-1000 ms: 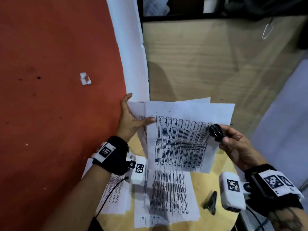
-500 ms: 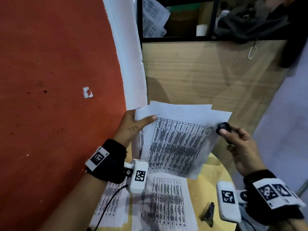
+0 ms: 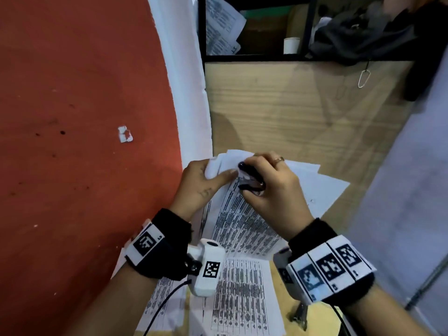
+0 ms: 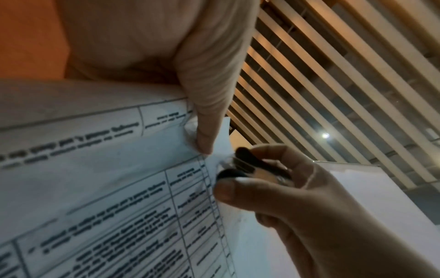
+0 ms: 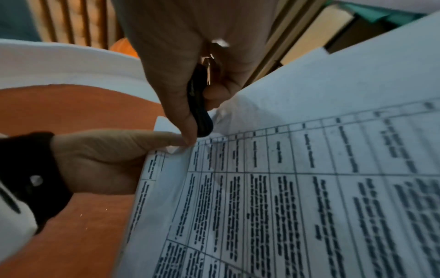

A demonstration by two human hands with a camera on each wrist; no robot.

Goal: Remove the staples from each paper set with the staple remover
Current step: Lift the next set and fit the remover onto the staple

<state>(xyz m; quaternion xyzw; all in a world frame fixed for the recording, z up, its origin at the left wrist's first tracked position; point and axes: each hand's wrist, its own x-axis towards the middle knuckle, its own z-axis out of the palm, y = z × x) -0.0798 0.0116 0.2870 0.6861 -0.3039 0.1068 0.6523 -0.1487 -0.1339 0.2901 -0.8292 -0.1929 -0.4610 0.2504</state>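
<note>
While left hand [image 3: 202,183] pinches paper set [image 3: 244,221] corner, right hand [image 3: 274,187] squeezes staple remover [image 3: 251,181]

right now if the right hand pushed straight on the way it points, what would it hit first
Most likely the stapled corner of the paper set: the right hand points the staple remover at it, apparently already touching. Just beyond is the left hand, its thumb pressing that corner.

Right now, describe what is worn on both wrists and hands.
Each wrist carries a black cuff with a white band of square black-and-white code tags. The left wrist has a white camera box and black cable; the right hand wears a ring.
</note>
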